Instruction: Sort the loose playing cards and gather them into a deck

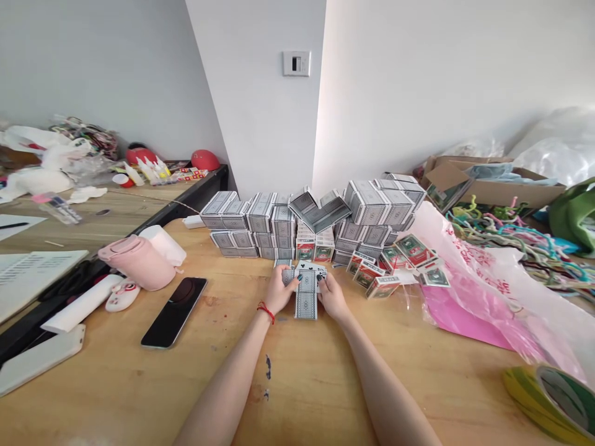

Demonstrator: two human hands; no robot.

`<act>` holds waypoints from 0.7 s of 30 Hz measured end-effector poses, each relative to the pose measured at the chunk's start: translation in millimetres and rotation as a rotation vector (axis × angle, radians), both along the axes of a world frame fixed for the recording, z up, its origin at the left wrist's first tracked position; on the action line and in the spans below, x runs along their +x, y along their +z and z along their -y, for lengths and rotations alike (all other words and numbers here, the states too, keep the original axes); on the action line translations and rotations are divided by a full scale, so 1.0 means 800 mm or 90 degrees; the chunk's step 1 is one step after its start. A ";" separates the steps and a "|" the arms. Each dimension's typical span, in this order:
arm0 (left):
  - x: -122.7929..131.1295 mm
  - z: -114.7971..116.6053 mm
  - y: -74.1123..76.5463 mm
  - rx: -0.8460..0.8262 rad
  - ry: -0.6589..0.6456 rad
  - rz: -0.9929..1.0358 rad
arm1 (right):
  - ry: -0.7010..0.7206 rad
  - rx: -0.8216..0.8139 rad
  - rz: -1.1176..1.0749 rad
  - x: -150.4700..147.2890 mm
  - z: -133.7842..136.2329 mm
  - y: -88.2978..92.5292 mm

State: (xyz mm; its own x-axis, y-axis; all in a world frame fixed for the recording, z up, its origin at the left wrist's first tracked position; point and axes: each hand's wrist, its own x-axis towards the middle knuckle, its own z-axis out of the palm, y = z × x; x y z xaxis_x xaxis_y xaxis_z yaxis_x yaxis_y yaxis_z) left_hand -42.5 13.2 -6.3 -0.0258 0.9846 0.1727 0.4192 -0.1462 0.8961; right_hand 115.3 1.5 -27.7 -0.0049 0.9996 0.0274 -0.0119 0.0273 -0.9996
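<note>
In the middle of the table, my left hand (279,288) and my right hand (333,296) pinch a small group of playing cards (306,303) from both sides. One grey-patterned card back points down toward me, crossing others held sideways. Behind it, white faces with black suit marks show near my right thumb. Just beyond my hands are blocks folded from grey-backed cards (227,214), stacked in two rows. A V-shaped folded piece (320,214) leans on top. Red and green card boxes (305,249) stand under it, and more boxes (382,286) lie to the right of my right hand.
A black phone (174,313), a pink pouch-like item (139,263) and a white roll (83,303) lie on the left. Pink and clear plastic (469,310), colourful twisted cords (511,241), a cardboard box (511,189) and a yellow tape roll (525,387) occupy the right.
</note>
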 end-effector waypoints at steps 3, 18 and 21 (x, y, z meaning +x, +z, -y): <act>0.001 -0.001 0.002 -0.022 -0.007 0.041 | 0.013 -0.033 -0.080 -0.001 -0.002 0.005; 0.004 0.000 0.002 -0.023 -0.015 0.055 | -0.024 -0.056 -0.129 0.010 0.005 0.035; 0.007 0.001 0.004 -0.028 -0.020 0.069 | -0.032 -0.047 -0.148 0.008 0.005 0.035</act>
